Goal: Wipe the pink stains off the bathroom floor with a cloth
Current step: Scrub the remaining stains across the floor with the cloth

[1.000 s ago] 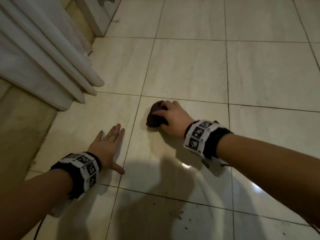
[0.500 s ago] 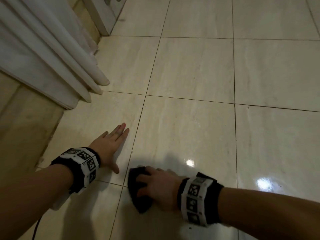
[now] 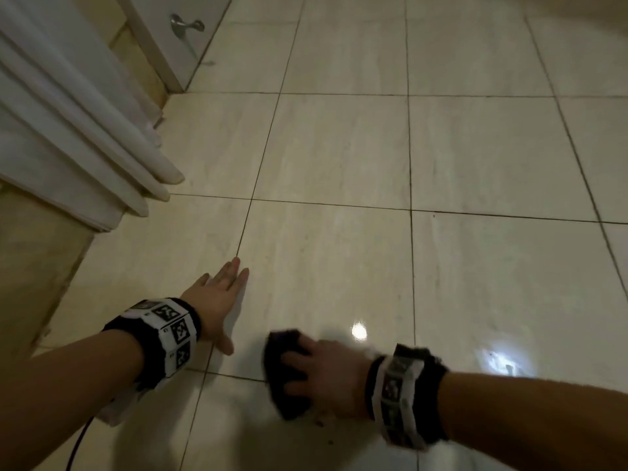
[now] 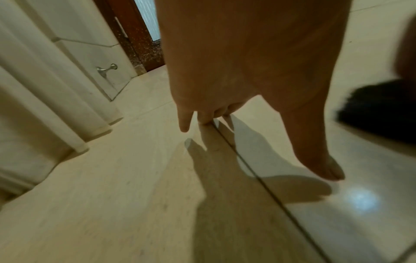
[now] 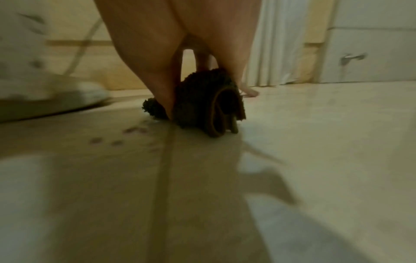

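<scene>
Wiping step underway: right hand (image 3: 326,375) w/ fingers curled round cloth (image 3: 285,375), pressing it on floor (image 3: 339,253), just right of left hand (image 3: 214,297), which lies flat, fingers straight, holding nothing. Dark spots (image 5: 117,138) on tile just beside cloth, colour unclear in dim light. Next imo: drag cloth over spots w/ firm pressure, then check.

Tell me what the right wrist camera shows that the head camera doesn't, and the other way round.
Only the right wrist view shows the cloth's rolled edge and small dark spots on the floor beside it. Only the head view shows both wristbands and the left hand flat on the floor. Both show the right hand gripping the dark cloth, the white curtain and the metal door stop.
</scene>
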Demonstrator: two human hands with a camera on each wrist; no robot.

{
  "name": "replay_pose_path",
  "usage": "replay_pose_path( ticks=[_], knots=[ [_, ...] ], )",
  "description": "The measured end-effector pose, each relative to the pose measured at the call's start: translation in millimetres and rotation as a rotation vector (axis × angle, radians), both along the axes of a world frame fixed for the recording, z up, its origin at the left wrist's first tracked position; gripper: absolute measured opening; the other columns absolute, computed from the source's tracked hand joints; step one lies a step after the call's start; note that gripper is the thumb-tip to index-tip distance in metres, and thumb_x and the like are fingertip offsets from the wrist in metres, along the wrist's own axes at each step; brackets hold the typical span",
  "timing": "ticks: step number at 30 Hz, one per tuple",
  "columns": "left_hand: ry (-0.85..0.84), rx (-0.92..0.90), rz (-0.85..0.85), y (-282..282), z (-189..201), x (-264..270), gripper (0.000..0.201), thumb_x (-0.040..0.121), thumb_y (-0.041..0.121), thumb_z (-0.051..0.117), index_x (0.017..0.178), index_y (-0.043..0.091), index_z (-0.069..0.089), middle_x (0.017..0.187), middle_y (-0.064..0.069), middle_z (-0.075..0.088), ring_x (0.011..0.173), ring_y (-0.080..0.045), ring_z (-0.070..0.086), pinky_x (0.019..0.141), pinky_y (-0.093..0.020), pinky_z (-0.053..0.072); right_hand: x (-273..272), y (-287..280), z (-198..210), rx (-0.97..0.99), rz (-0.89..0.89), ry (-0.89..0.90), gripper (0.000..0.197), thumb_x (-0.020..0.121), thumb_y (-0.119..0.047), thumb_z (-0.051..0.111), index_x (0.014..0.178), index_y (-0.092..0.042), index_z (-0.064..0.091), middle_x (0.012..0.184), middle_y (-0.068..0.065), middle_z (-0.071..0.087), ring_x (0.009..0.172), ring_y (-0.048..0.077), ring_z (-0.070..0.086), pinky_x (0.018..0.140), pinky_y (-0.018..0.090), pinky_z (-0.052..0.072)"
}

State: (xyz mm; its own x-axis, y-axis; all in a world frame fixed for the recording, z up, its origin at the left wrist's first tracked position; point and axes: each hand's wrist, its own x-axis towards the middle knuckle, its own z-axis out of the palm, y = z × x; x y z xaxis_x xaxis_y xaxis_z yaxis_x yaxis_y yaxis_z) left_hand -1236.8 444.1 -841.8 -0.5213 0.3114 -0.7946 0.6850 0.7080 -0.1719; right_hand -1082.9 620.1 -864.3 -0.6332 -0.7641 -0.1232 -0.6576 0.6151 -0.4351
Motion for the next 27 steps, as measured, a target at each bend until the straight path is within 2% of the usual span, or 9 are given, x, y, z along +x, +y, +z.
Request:
replay_pose_path(
  ticks=[3, 5, 7, 9, 12, 16, 21, 24, 27],
  knots=[
    [0.000, -0.062, 0.003, 11, 6, 6, 0.131, 0.071, 0.053, 0.074, 0.144, 0.009, -0.026, 0.152, -0.011, -0.030, 0.145, -0.021, -0.015, 0.119, -0.037, 0.000, 31, 6, 15, 0.141, 0.127, -0.128, 0.038, 0.084, -0.019, 0.062, 0.121, -0.020, 0.056, 0.127, 0.008, 0.048, 0.113, 0.032, 0.046, 0.077, 0.041, 0.048],
    [0.004, -0.089, -0.001, 15, 9, 9, 0.129, 0.072, 0.052, 0.073, 0.145, 0.010, -0.025, 0.153, -0.010, -0.029, 0.145, -0.020, -0.014, 0.119, -0.038, 0.000, 24, 21, 9, -0.017, 0.033, -0.112, 0.034, 0.074, -0.015, 0.072, 0.107, -0.016, 0.066, 0.112, 0.011, 0.058, 0.100, 0.033, 0.054, 0.070, 0.039, 0.054],
    [-0.003, -0.089, 0.014, 19, 11, 14, 0.127, 0.073, 0.053, 0.072, 0.146, 0.014, -0.024, 0.154, -0.010, -0.026, 0.145, -0.020, -0.013, 0.118, -0.038, 0.000, 4, 50, -5, -0.117, -0.165, -0.125, 0.028, 0.067, -0.011, 0.077, 0.093, -0.016, 0.070, 0.099, 0.010, 0.062, 0.089, 0.033, 0.056, 0.068, 0.040, 0.054],
    [-0.020, -0.078, 0.040, 24, 11, 23, 0.123, 0.074, 0.056, 0.070, 0.147, 0.018, -0.022, 0.155, -0.010, -0.022, 0.145, -0.020, -0.011, 0.118, -0.037, -0.001, -27, 93, -2, -0.090, -0.465, -0.012, 0.040, 0.067, -0.007, 0.074, 0.105, -0.017, 0.068, 0.109, 0.011, 0.059, 0.096, 0.033, 0.052, 0.076, 0.043, 0.052],
    [-0.029, -0.068, 0.031, 34, 12, 34, 0.118, 0.076, 0.058, 0.066, 0.147, 0.021, -0.020, 0.156, -0.010, -0.019, 0.146, -0.019, -0.010, 0.118, -0.036, 0.000, -67, 172, 18, 0.051, -0.939, 0.071, 0.049, 0.080, -0.011, 0.062, 0.128, -0.020, 0.054, 0.134, 0.011, 0.043, 0.118, 0.031, 0.036, 0.097, 0.042, 0.041],
    [-0.049, -0.068, 0.035, 57, 18, 42, 0.115, 0.077, 0.058, 0.065, 0.148, 0.025, -0.019, 0.157, -0.008, -0.018, 0.146, -0.018, -0.008, 0.118, -0.036, 0.001, -87, 246, 22, 0.101, -1.320, 0.013, 0.044, 0.086, -0.010, 0.055, 0.128, -0.020, 0.052, 0.136, 0.014, 0.038, 0.122, 0.034, 0.032, 0.095, 0.039, 0.038],
    [-0.094, -0.135, 0.064, 92, 27, 48, 0.111, 0.078, 0.053, 0.067, 0.148, 0.029, -0.015, 0.158, -0.006, -0.013, 0.144, -0.021, 0.017, 0.118, -0.036, 0.015, -84, 269, 3, 0.193, -1.294, -0.144, 0.045, 0.089, -0.017, 0.051, 0.134, -0.017, 0.045, 0.136, 0.019, 0.034, 0.123, 0.038, 0.031, 0.102, 0.042, 0.035],
    [-0.085, -0.177, 0.060, 104, 27, 47, 0.110, 0.079, 0.051, 0.068, 0.149, 0.028, -0.014, 0.158, -0.008, -0.009, 0.139, -0.026, 0.029, 0.112, -0.035, 0.031, -78, 238, 3, 0.272, -1.199, -0.176, 0.057, 0.086, -0.016, 0.055, 0.139, -0.018, 0.036, 0.143, 0.018, 0.023, 0.132, 0.038, 0.020, 0.103, 0.046, 0.036],
    [-0.075, -0.153, 0.038, 112, 27, 48, 0.100, 0.086, 0.043, 0.062, 0.150, 0.020, -0.011, 0.158, -0.015, -0.002, 0.136, -0.026, 0.034, 0.107, -0.032, 0.036, -52, 187, 9, 0.256, -1.011, -0.135, 0.066, 0.081, -0.015, 0.062, 0.141, -0.021, 0.034, 0.145, 0.014, 0.020, 0.136, 0.036, 0.016, 0.103, 0.046, 0.039]
  ],
)
